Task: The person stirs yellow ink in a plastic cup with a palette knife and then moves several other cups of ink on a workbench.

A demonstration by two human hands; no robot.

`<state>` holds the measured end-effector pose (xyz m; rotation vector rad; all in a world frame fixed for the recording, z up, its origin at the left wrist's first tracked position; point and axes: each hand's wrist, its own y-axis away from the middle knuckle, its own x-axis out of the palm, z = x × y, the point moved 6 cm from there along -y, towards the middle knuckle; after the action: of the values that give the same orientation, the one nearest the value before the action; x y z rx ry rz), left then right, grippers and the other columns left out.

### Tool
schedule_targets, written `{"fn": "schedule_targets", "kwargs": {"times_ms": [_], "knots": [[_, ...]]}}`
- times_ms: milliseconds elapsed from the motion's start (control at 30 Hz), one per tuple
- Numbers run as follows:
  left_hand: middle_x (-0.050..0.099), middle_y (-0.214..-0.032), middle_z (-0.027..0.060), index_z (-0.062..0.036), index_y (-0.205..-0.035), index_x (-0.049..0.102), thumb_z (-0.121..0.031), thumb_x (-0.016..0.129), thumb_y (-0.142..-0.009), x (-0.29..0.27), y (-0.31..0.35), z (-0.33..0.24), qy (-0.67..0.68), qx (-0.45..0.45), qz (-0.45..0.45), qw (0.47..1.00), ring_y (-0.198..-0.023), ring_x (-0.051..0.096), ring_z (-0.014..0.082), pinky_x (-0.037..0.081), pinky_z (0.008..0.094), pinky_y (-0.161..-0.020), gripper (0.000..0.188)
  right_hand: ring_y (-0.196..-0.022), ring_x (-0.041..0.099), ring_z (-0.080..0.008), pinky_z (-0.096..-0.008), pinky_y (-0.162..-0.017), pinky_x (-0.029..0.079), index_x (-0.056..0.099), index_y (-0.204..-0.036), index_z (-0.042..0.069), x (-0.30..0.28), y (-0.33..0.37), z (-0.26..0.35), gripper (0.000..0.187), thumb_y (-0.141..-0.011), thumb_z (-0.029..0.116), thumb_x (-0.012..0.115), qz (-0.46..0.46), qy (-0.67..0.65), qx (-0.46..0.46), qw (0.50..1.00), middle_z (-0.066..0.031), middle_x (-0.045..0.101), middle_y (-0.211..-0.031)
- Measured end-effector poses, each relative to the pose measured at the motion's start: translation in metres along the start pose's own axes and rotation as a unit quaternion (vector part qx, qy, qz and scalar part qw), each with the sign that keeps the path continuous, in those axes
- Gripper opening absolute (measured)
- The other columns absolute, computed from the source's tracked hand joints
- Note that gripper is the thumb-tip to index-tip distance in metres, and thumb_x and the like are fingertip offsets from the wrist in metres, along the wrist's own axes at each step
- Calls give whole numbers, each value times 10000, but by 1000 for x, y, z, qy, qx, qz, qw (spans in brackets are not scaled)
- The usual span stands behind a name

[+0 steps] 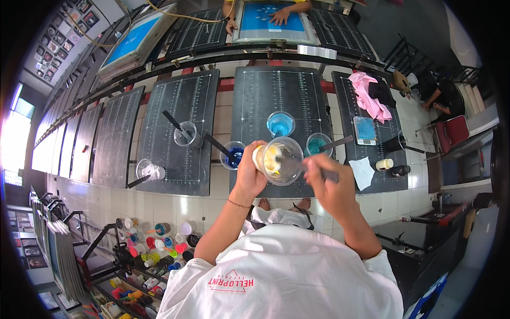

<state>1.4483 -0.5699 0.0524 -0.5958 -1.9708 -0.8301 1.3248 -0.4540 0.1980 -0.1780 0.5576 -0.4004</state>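
Observation:
My left hand [249,175] is wrapped round a clear plastic cup [291,154], tilted so its mouth shows. Pale yellow and white ink [272,159] coats one side inside. The right hand [334,183] grips a dark spatula [330,176], whose blurred blade reaches into the cup. Just beyond stand a cup of light blue ink [280,125], a dark blue one [232,156] and a teal one [317,143], the last two with black spatulas. Farther left are a cup of greyish ink [186,135] and one of whitish ink [151,170].
Black ruled boards [175,101] line the bench. To the right lie pink cloth [366,95], a digital scale [365,133], white paper [362,174] and small bottles [384,164]. Across, a co-worker's hand [279,17] rests on a blue screen frame [255,21]. Ink jars [159,244] crowd the lower left.

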Motion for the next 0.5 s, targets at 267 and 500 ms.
{"fn": "schedule_targets", "kwargs": {"times_ms": [267,500], "knots": [[681,-977,142,-39,-1038,558,-298,359,-1049,-2,2,-2,-16,2,-9,1000,-867,699,254,597,386,-804,326,-597,657,-212,-310,-554,498,663,-928,13,5,0,1,116,-961,118,625,20,2,-2,1000,-93,664,-718],[675,-1007,134,-48,-1064,556,-308,364,-1051,-14,-2,4,-4,-10,-17,1000,-890,702,250,599,387,-813,324,-599,665,-236,-316,-564,505,663,-938,18,3,-4,2,130,-969,134,612,-2,42,-19,999,-92,678,-743]]}}
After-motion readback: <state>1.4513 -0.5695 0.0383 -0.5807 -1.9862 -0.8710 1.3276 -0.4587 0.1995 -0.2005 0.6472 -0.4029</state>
